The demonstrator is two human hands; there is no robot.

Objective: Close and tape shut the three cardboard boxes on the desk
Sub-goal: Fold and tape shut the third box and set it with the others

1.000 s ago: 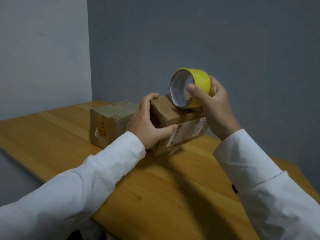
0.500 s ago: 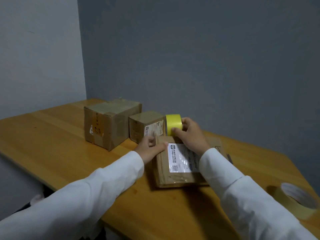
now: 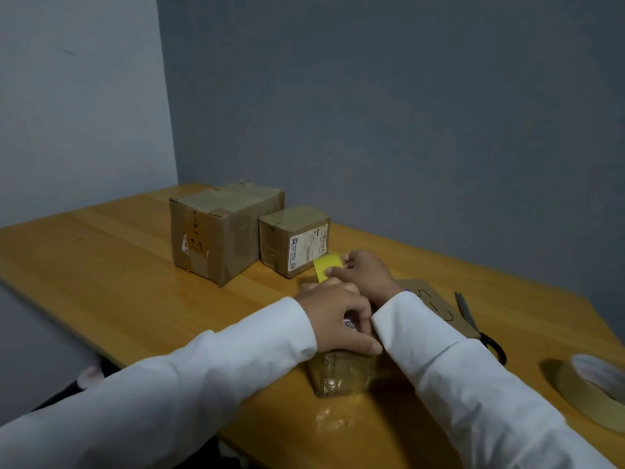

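The left hand [image 3: 333, 313] presses the flat box [image 3: 341, 374] down, while the right hand [image 3: 363, 274] pinches the yellow tape [image 3: 326, 265] at the box's far end, ready to pull along it.

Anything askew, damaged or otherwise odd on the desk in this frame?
Nothing stands out. The large box and small box sit upright with old tape on them; scissors and a tan tape roll lie flat on the desk.
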